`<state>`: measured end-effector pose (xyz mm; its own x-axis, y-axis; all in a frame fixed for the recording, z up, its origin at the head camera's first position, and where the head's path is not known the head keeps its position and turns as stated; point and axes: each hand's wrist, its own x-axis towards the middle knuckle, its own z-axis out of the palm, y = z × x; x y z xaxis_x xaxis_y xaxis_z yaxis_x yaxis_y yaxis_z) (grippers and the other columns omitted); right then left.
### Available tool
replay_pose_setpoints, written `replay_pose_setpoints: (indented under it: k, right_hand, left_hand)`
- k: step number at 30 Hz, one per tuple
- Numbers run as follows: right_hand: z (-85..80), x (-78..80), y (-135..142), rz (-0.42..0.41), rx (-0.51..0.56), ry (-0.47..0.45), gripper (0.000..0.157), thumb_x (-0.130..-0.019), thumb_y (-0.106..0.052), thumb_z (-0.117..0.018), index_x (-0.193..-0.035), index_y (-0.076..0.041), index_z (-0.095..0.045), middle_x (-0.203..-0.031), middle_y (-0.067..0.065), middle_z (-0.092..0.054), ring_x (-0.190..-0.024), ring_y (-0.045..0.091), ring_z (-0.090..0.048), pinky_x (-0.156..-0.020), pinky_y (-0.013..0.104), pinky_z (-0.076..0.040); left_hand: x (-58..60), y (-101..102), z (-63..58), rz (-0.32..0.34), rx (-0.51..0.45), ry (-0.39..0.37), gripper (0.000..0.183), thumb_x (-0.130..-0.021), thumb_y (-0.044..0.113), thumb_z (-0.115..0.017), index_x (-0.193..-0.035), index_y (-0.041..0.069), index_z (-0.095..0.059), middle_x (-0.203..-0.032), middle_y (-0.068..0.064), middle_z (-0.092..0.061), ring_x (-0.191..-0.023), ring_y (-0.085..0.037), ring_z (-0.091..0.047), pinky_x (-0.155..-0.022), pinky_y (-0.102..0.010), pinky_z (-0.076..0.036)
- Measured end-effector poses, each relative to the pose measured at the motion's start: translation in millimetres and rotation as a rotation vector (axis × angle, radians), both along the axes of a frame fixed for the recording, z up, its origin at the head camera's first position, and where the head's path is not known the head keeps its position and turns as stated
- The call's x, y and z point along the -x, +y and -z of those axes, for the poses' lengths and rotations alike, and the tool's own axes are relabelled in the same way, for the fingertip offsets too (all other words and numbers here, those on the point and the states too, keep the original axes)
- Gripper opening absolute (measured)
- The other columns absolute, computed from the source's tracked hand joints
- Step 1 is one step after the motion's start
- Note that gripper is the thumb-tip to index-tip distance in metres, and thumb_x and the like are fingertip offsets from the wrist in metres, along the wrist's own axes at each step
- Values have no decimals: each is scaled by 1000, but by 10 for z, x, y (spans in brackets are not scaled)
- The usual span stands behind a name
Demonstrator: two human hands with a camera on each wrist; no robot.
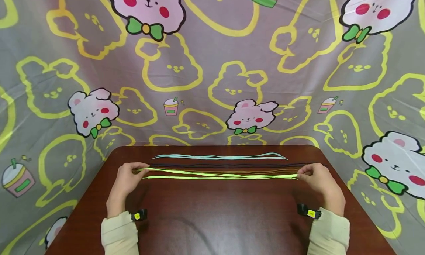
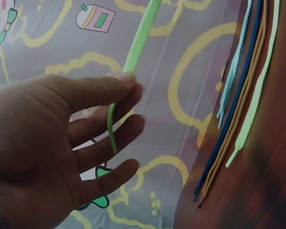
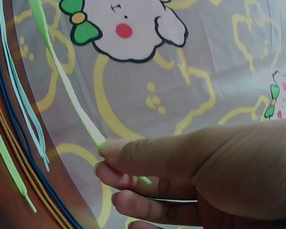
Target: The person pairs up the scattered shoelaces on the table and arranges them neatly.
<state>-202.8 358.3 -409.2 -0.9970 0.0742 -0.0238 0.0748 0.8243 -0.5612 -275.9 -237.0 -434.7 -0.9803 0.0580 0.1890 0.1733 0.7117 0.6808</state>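
A flat lime-green shoelace (image 2: 142,38) stretches between both hands, raised over the table. My left hand (image 1: 129,178) pinches it near one end between thumb and index finger. Its other fingers are spread, and a short tail of lace hangs past them. At the far end my right hand (image 1: 317,179) pinches the same shoelace (image 3: 71,90), its tip poking out below the thumb. Another lime-green shoelace (image 2: 257,100) lies lengthwise on the table. Beyond it run brown shoelaces (image 3: 31,176) and dark blue shoelaces (image 2: 231,112), then light blue shoelaces (image 1: 212,157) at the back.
The dark reddish-brown table (image 1: 219,218) has rounded back corners. A grey cloth curtain (image 1: 206,48) printed with cartoon bears and cups hangs around it. Each wrist wears a black strap with a small camera.
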Motion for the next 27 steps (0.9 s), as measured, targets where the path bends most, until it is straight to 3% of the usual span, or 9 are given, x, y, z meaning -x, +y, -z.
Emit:
replay_pose_setpoints:
  k: [4, 8, 16, 24, 27]
  right_hand:
    - [48, -20, 74, 23, 2, -4, 17, -86, -16, -65, -94, -1, -68, -86, 11, -67, -74, 20, -59, -62, 34, -45]
    - [86, -39, 129, 58, 14, -23, 19, -86, -17, -66, -96, 0, -68, -87, 13, -68, -77, 23, -61, -64, 36, -47]
    - [155, -57, 166, 125, 6, -82, 22, -85, -25, -67, -91, -3, -69, -84, 9, -67, -74, 22, -58, -60, 37, -44]
    - [335, -4, 183, 170, -54, -117, 27, -81, -39, -69, -79, -12, -69, -80, 2, -63, -71, 21, -55, -54, 34, -40]
    - [393, 13, 180, 167, -45, -126, 27, -80, -39, -70, -77, -12, -69, -78, 1, -63, -70, 19, -54, -54, 33, -39]
  left_hand:
    - [2, -50, 40, -3, 10, -46, 20, -90, 13, -62, -106, 4, -69, -104, -16, -67, -86, -24, -59, -67, -33, -48]
    - [4, -89, 70, -6, 26, -30, 18, -90, 14, -63, -103, 4, -70, -101, -14, -68, -89, -26, -60, -69, -37, -49]
    - [30, -171, 158, -78, 84, 4, 17, -86, 25, -68, -87, 8, -72, -82, -5, -69, -73, -19, -58, -61, -33, -44]
    - [96, -273, 357, -65, 85, -58, 15, -90, 14, -62, -96, 3, -70, -97, -14, -67, -88, -27, -58, -72, -41, -46]
    - [105, -271, 395, -63, 92, -78, 13, -89, 12, -62, -95, 3, -70, -95, -13, -67, -84, -26, -58, -70, -39, -45]
